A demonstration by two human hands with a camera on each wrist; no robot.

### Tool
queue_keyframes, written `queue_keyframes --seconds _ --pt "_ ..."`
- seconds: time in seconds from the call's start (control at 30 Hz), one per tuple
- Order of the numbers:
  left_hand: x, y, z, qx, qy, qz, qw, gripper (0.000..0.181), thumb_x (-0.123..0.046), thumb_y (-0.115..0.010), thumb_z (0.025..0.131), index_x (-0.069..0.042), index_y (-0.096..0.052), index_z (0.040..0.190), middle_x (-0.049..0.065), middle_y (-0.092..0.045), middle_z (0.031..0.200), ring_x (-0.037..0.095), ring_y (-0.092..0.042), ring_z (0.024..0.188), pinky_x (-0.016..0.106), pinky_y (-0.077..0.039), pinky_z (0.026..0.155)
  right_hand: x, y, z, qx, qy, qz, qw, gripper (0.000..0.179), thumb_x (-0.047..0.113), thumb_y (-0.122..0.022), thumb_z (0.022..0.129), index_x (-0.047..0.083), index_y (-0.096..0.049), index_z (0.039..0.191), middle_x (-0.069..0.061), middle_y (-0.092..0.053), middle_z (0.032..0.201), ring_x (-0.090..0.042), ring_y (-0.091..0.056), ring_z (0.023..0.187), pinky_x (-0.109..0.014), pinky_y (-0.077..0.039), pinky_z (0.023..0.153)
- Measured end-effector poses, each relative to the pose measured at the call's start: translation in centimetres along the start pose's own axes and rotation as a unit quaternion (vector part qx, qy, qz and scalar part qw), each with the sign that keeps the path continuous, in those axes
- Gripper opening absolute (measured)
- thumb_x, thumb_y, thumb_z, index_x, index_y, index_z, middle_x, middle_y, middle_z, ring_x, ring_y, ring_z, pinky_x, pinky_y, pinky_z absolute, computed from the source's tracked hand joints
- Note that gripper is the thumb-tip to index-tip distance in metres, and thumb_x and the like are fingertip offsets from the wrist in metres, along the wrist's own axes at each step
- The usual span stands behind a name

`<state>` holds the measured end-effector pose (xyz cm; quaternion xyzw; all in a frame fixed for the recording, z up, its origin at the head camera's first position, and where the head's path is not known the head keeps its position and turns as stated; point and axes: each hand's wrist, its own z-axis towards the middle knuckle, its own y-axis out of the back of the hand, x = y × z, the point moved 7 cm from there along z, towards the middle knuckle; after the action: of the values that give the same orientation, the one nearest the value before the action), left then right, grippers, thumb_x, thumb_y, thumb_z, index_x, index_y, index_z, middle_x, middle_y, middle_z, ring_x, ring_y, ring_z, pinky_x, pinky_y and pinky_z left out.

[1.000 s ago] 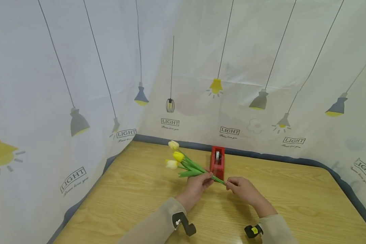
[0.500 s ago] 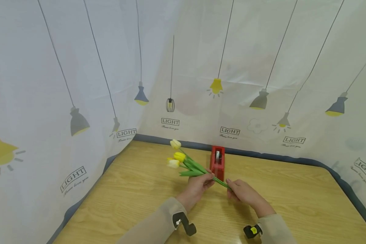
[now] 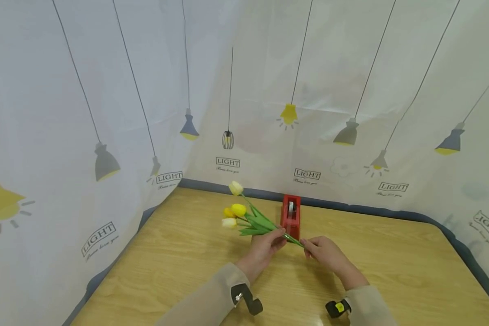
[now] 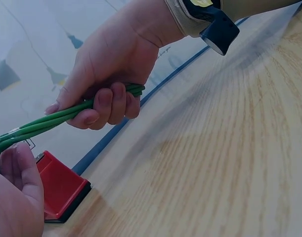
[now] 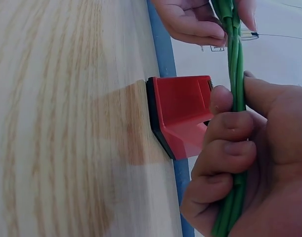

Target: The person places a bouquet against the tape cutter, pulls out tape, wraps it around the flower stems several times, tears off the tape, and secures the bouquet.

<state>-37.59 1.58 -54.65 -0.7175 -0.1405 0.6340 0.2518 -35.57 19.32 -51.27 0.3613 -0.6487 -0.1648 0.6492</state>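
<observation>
The left hand (image 3: 262,249) pinches the tulips (image 3: 261,222) mid-stem above the bench (image 3: 179,253), blooms (image 3: 239,209) toward its far left corner (image 3: 181,192); the right hand (image 3: 328,257) curls its fingers (image 5: 232,154) round the lower stems (image 5: 236,74).

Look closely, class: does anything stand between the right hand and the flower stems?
Nothing visible does. The right hand wraps its fingers directly around the green stems, and the left hand holds them nearer the blooms. The red tape dispenser stands beyond the stems, out of that gap.
</observation>
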Motion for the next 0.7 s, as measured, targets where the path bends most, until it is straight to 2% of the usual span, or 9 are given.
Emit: queue_keyframes --seconds 0.17,0.3,0.7 --pt "0.3 0.01 -0.15 -0.008 0.01 0.0 0.9999 0.002 -0.009 -0.073 0.099 -0.01 -0.072 0.097 -0.002 -0.076 0.092 0.01 -0.074 0.087 0.026 -0.064 0.085 -0.26 0.25 0.17 -0.017 0.013 -0.005 0.9998 0.041 0.033 -0.055 0.112 0.006 -0.068 0.084 0.003 -0.041 0.061 -0.013 -0.034 0.057 -0.026 -0.031 0.054" --pt "0.2 -0.21 -0.33 -0.009 0.013 -0.002 0.9999 0.01 -0.009 -0.071 0.1 -0.014 -0.071 0.092 -0.002 -0.076 0.089 0.008 -0.073 0.085 0.023 -0.063 0.081 -0.34 0.38 0.25 -0.027 0.02 0.002 0.9994 0.036 0.032 -0.059 0.11 0.006 -0.069 0.086 0.002 -0.043 0.065 -0.015 -0.038 0.061 -0.028 -0.034 0.057" --pt "0.45 0.08 -0.24 -0.023 0.018 -0.005 0.9996 0.009 -0.006 -0.073 0.099 -0.013 -0.071 0.093 -0.002 -0.075 0.091 0.008 -0.072 0.085 0.022 -0.062 0.08 -0.66 0.46 0.32 -0.037 0.001 0.016 0.9992 0.026 0.026 -0.065 0.107 0.008 -0.076 0.092 -0.004 -0.061 0.081 -0.019 -0.051 0.077 -0.031 -0.041 0.065"
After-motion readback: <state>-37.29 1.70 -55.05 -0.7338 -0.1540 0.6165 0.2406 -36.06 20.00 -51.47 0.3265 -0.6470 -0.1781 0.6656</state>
